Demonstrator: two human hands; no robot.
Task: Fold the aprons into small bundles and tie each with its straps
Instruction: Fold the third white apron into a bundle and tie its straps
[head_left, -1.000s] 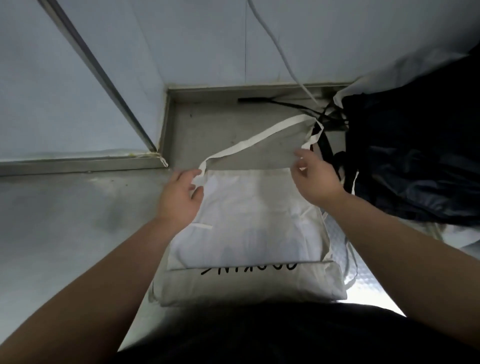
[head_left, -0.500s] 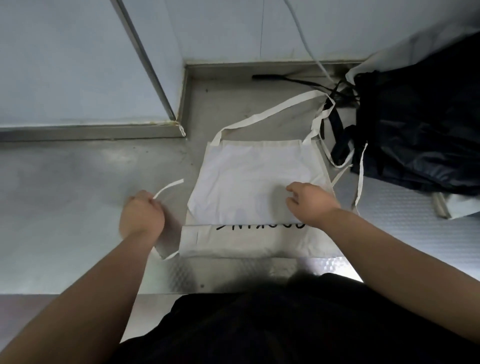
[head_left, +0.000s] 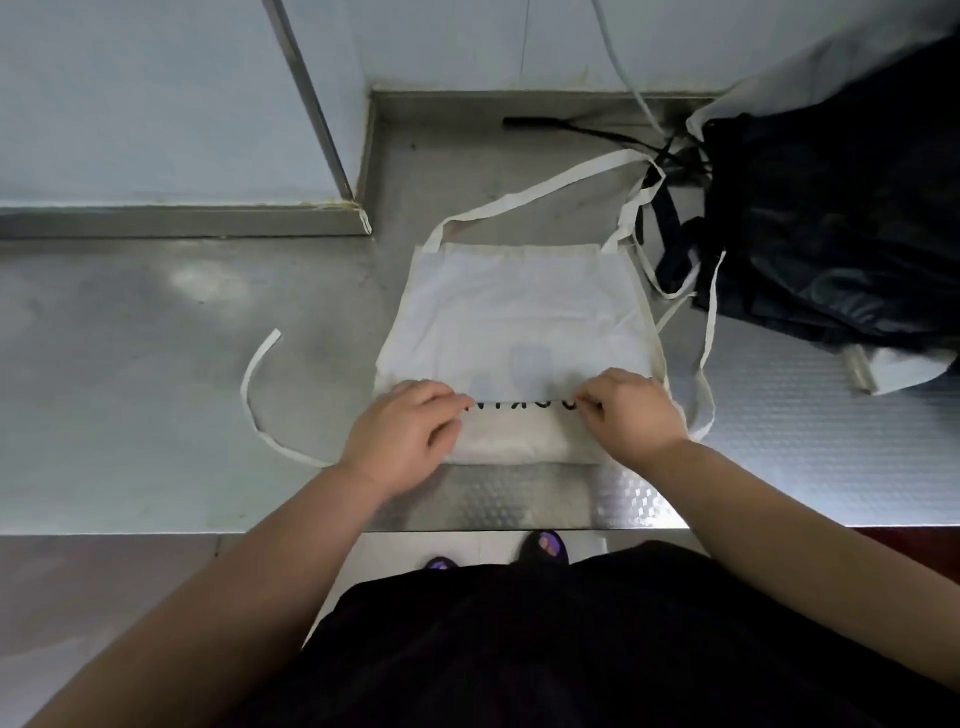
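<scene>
The white apron (head_left: 519, 306) lies flat in the middle of the table (head_left: 130, 374). Its near edge is already turned over into a thick band (head_left: 514, 441) at 6 o'clock, with black lettering showing just beyond. The left hand (head_left: 402, 431) and right hand (head_left: 631, 415) sit on the two ends of that band, fingers curled over its edge. As far as the view shows, each grip is clamped on the cloth.

The step in hand looks like the next turn of the roll toward 12 o'clock. To do it well, both hands should lift and turn together so the band keeps an even width and the side edges stay in line, then press it flat. The left strap (head_left: 245, 387) at 9 o'clock and the right strap (head_left: 710, 332) at 3 o'clock are best kept outside the roll, since they are needed for the tie. The neck loop (head_left: 540, 188) at 12 o'clock wants laying flat first, clear of the dark pile (head_left: 831, 223) at 2 o'clock.

Half a second ago the left hand held the left strap out at 9 o'clock. Now that strap lies loose in a curve and the hand has come across to the band; the right hand is roughly where it was.
</scene>
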